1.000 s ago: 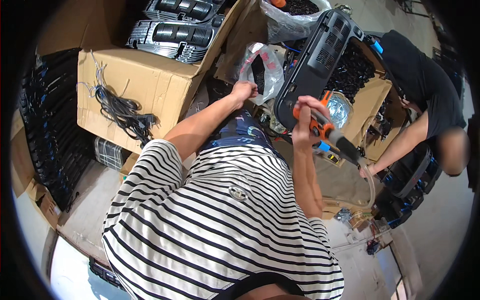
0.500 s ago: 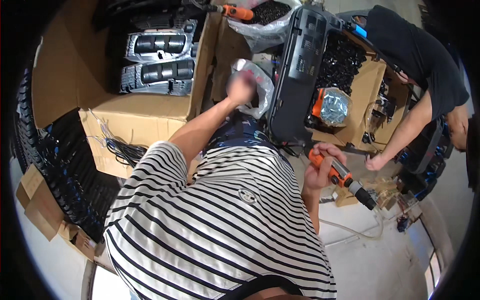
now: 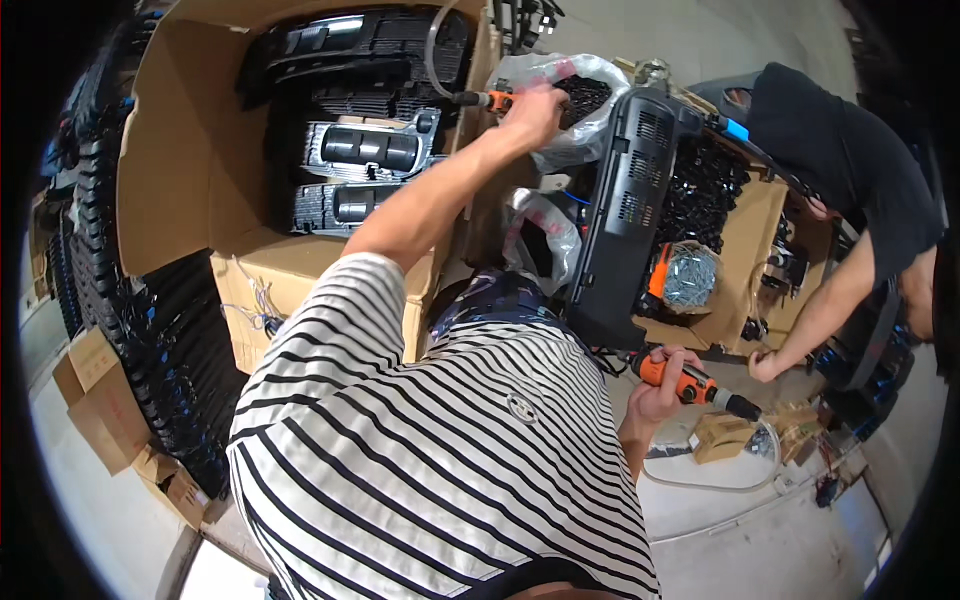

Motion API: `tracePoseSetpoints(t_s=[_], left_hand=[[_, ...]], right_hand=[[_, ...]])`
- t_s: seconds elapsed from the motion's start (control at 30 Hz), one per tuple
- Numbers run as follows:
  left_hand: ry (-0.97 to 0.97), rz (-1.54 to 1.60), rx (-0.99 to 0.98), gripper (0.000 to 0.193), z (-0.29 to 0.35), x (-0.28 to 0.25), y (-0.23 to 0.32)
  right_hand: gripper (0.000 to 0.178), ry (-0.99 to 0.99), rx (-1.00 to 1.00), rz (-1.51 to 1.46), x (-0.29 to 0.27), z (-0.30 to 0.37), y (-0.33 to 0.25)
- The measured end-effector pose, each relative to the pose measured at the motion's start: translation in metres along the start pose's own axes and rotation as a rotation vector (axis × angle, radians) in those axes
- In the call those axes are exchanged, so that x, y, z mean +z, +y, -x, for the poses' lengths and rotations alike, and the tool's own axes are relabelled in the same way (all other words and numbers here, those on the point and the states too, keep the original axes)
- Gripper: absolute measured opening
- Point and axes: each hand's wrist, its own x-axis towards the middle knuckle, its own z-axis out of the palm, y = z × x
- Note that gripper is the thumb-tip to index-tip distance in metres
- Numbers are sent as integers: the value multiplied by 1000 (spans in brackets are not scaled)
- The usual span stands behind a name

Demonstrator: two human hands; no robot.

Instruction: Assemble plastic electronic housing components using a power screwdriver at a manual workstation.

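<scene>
My right hand [image 3: 660, 390] is wrapped round an orange-and-black power screwdriver [image 3: 695, 384], its black tip pointing right. My left hand [image 3: 535, 115] reaches out over a clear plastic bag [image 3: 590, 143] full of small black parts [image 3: 588, 98]. Right beside that hand lies a second orange screwdriver [image 3: 499, 101]; whether the hand touches it is unclear. The left fingers are mostly hidden behind the back of the hand. A long black plastic housing [image 3: 640, 170] with slotted vents stands between the bag and an open carton, in front of me.
On the left, a large cardboard box [image 3: 170, 130] holds black and silver panels [image 3: 370, 148]. A smaller plastic bag [image 3: 565, 238] sits below the big one. At right, a carton [image 3: 745, 225] bears black parts and a tub of screws [image 3: 690, 277]. A co-worker's arm [image 3: 830, 300] reaches in there.
My left hand has moved from the smaller bag up to the larger bag beside the second screwdriver. My right hand still grips its screwdriver. The whole view has shifted.
</scene>
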Motion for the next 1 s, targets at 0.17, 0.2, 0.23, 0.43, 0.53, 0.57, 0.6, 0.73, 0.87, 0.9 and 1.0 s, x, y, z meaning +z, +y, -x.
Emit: tracePoseSetpoints(t_s=[0.17,0.2,0.23,0.43,0.53,0.57,0.6,0.73,0.87,0.9,1.0], left_hand=[[83,220,93,18,-59,52,104],[-27,267,163,17,-54,66,133],[-136,312,238,17,-48,79,165],[-1001,-6,514,12,19,254,230],[-809,-117,518,21,59,303,236],[-801,-119,535,21,57,318,235],[-881,-171,447,24,61,331,242],[-918,-223,266,24,65,349,238],[-891,-267,42,23,70,350,246],[-891,-276,-38,23,69,350,256],[-925,-317,-95,22,61,346,278]], right_hand=[[13,52,-70,-3,-15,5,-4],[13,94,-98,15,-18,8,-7],[13,147,-94,37,-23,12,-11],[13,369,-51,26,-54,35,-20],[14,481,-116,31,-69,56,-25],[14,486,-131,23,-77,55,-26],[13,512,-140,41,-86,61,-28],[10,537,-134,46,-115,71,-29],[12,517,-132,-9,-152,67,-25],[14,539,-115,-14,-163,66,-26],[16,561,-104,-62,-186,57,-25]])
